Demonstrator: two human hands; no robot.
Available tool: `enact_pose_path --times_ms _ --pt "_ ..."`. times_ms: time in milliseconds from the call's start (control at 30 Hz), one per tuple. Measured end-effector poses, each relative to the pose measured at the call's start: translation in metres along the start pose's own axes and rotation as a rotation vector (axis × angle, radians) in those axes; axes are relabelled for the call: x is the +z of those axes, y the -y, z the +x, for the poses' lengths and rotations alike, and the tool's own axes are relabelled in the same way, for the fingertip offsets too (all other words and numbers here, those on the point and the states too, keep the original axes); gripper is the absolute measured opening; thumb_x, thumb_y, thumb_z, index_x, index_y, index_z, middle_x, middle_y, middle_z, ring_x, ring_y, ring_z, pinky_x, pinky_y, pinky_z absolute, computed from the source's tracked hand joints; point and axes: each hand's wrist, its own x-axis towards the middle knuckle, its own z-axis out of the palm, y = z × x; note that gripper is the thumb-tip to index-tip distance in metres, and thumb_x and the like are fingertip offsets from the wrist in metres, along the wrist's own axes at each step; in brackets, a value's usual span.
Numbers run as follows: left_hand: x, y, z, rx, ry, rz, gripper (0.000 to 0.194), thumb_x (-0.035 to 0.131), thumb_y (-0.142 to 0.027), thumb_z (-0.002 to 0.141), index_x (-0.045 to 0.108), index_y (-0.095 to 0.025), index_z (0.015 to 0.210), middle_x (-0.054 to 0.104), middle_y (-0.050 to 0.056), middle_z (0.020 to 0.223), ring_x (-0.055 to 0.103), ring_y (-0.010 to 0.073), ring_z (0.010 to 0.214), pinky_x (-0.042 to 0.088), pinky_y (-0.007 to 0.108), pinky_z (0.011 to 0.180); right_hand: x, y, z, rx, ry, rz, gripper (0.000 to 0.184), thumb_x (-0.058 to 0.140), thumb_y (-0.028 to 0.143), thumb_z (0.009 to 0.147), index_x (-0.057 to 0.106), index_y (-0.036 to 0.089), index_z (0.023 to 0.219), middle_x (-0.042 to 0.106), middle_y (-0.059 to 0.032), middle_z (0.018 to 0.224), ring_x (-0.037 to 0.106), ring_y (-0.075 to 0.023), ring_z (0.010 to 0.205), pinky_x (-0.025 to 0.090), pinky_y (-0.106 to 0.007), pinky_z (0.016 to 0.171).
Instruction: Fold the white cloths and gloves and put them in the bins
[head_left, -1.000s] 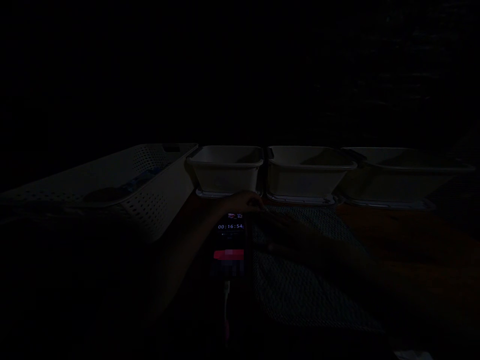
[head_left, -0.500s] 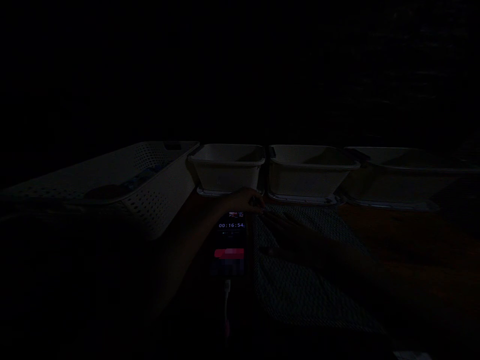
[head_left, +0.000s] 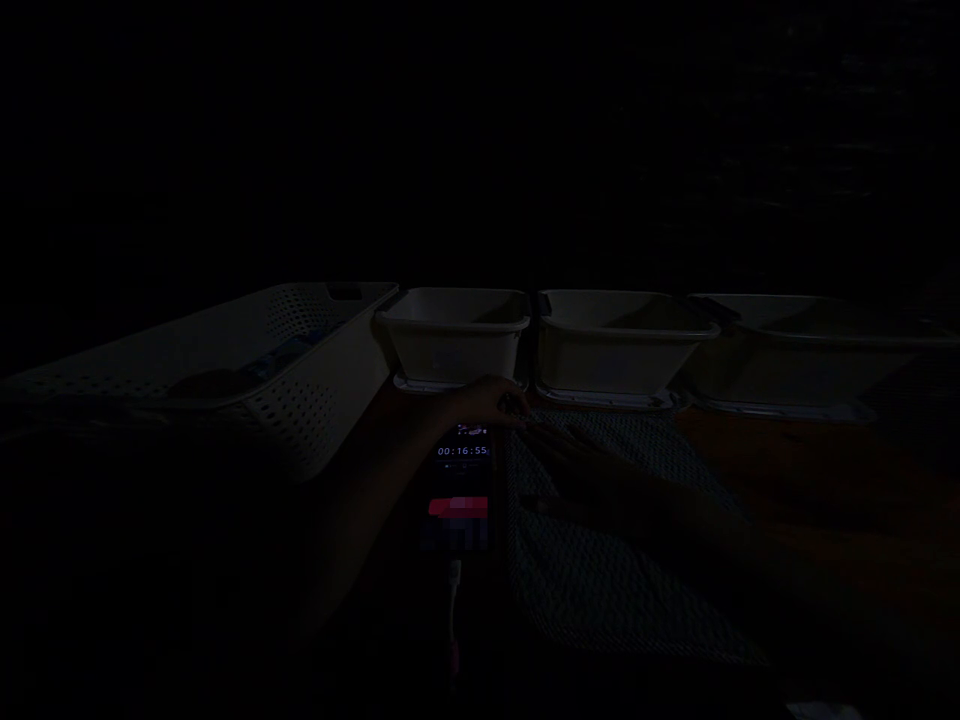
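Observation:
The scene is very dark. My left hand [head_left: 484, 402] reaches forward to the top end of a lit phone [head_left: 461, 480] that shows a timer and lies flat on the table; its fingers curl over the phone's far edge. My right hand [head_left: 592, 475] lies flat with fingers stretched out on a patterned cloth [head_left: 600, 580] just right of the phone. A white cable [head_left: 453, 590] plugs into the phone's near end.
A white perforated basket [head_left: 315, 410] stands at the left with dim items inside. Three white tubs [head_left: 454, 335] [head_left: 615, 345] [head_left: 795, 350] stand in a row behind the hands. The wooden table [head_left: 825, 480] shows at the right.
The phone's timer has ticked up by one second. Both hands have shifted only slightly and stay by the phone.

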Motion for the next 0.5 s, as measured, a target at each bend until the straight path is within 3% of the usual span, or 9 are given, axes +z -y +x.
enact_pose_path --times_ms 300,400,500 --pt "-0.001 -0.003 -0.002 -0.016 0.002 0.008 0.032 0.067 -0.030 0.069 0.065 -0.012 0.096 0.062 0.004 0.080 0.053 0.0108 0.069 0.038 0.019 0.059 -0.001 -0.003 -0.002 -0.034 -0.039 0.035 0.081 0.030 0.065 0.081 0.001 0.023 0.143 0.002 -0.0062 0.149 0.005 -0.0232 0.136 0.009 -0.050 0.109" --pt "-0.001 -0.004 -0.003 -0.035 0.010 -0.021 0.030 0.065 -0.021 0.070 0.063 -0.012 0.098 0.063 0.004 0.083 0.054 0.0103 0.070 0.039 0.019 0.060 -0.010 -0.001 -0.003 -0.073 -0.126 0.064 0.075 0.033 0.059 0.084 0.002 0.026 0.143 -0.001 -0.0028 0.149 0.003 -0.0221 0.136 0.014 -0.048 0.109" --pt "0.000 -0.002 -0.002 -0.041 0.009 -0.035 0.031 0.063 -0.015 0.070 0.062 -0.012 0.101 0.064 0.003 0.086 0.055 0.0097 0.071 0.039 0.018 0.061 -0.015 -0.001 -0.003 -0.081 -0.203 0.048 0.070 0.033 0.055 0.086 0.004 0.026 0.143 -0.003 -0.0020 0.149 -0.002 -0.0218 0.136 0.012 -0.047 0.109"
